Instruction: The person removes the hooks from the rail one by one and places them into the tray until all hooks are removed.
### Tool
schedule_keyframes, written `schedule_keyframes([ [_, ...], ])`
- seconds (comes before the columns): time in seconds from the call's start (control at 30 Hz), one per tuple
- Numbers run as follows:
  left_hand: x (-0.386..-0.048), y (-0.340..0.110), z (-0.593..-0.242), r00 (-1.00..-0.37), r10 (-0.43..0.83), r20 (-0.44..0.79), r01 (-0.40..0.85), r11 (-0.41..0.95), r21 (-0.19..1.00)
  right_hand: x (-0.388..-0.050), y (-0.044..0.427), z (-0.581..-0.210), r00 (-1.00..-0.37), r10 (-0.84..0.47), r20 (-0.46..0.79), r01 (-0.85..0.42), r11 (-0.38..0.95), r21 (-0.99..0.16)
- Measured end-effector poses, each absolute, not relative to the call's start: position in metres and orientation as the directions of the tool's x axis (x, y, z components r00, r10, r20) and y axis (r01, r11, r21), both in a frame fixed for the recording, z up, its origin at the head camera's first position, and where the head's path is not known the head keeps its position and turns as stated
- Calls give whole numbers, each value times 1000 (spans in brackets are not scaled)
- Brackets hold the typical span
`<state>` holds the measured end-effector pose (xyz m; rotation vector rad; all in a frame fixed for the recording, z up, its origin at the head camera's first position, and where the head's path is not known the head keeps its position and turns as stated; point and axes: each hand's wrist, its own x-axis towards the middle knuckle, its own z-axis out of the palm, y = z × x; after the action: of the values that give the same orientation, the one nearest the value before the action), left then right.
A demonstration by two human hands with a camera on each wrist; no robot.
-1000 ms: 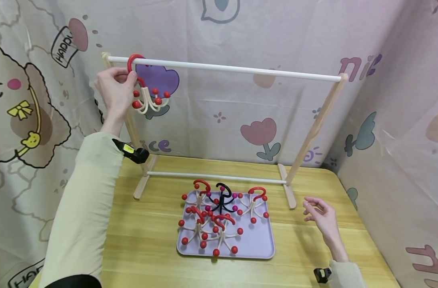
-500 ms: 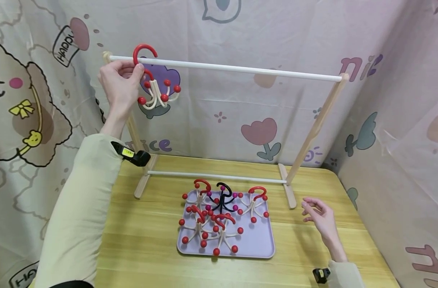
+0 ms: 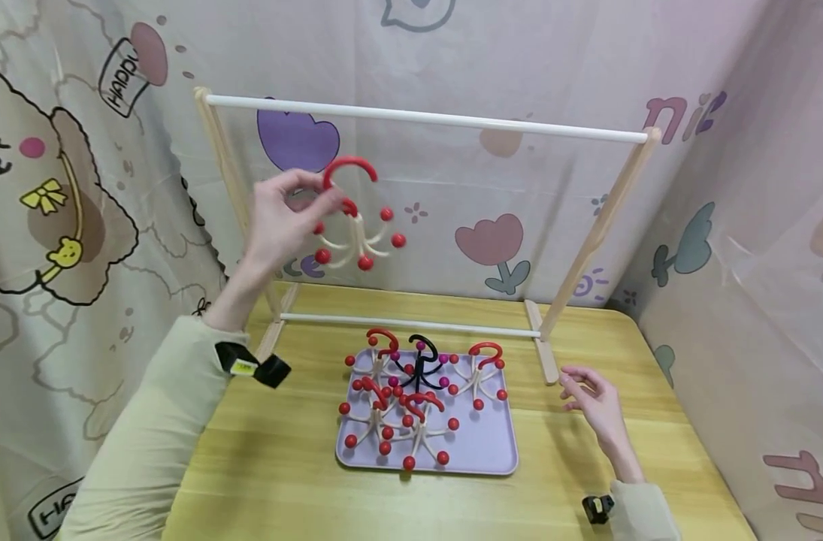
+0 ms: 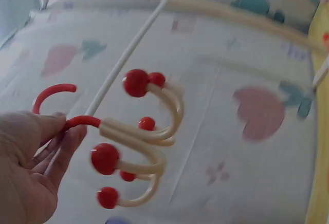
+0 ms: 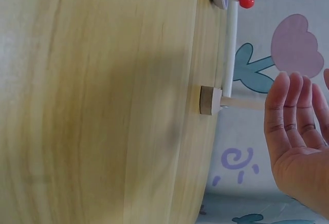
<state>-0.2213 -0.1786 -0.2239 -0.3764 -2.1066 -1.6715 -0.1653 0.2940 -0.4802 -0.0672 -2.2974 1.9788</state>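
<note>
My left hand (image 3: 282, 222) pinches the red hook of a multi-arm hanger (image 3: 359, 233), whose cream arms end in red balls. It is held in the air in front of the rack and below the white top bar (image 3: 425, 116), apart from it. In the left wrist view thumb and fingers grip the red stem, and the cream arms (image 4: 154, 136) point away from the palm. My right hand (image 3: 597, 406) is over the table at the right, holding nothing, its fingers loosely bent. The right wrist view shows that hand (image 5: 298, 131) with its fingers extended.
On the wooden table (image 3: 282, 481) a lilac tray (image 3: 482, 443) holds several similar hangers; one is a black hanger (image 3: 419, 372) with magenta balls. Behind it stands the rack, with wooden side posts (image 3: 597, 233) and a lower white bar (image 3: 411, 324). A printed curtain (image 3: 411, 68) hangs behind.
The red hook was around the top bar at the left a second ago. My left hand has lifted it off and brought the hanger down and to the right. The right hand has barely moved.
</note>
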Motion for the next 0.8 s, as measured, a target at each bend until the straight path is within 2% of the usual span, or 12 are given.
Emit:
schedule_keyframes([
  [0.17, -198, -139, -253, -897, 135, 422, 443, 247, 862, -163, 294, -479, -994, 92, 55, -41, 156, -987],
  [0.47, -171, -60, -314, -839, 409, 358, 449, 151, 881, -155, 298, -483, -994, 94, 55, -42, 129, -991],
  [0.6, -165, -39, -336, -807, 494, 324, 490, 255, 833, -153, 298, -483, -994, 99, 43, -29, 143, -989],
  [0.8, -158, -20, -354, -786, 559, 265, 565, 475, 674, -151, 299, -485, -993, 112, 23, -6, 146, -989],
])
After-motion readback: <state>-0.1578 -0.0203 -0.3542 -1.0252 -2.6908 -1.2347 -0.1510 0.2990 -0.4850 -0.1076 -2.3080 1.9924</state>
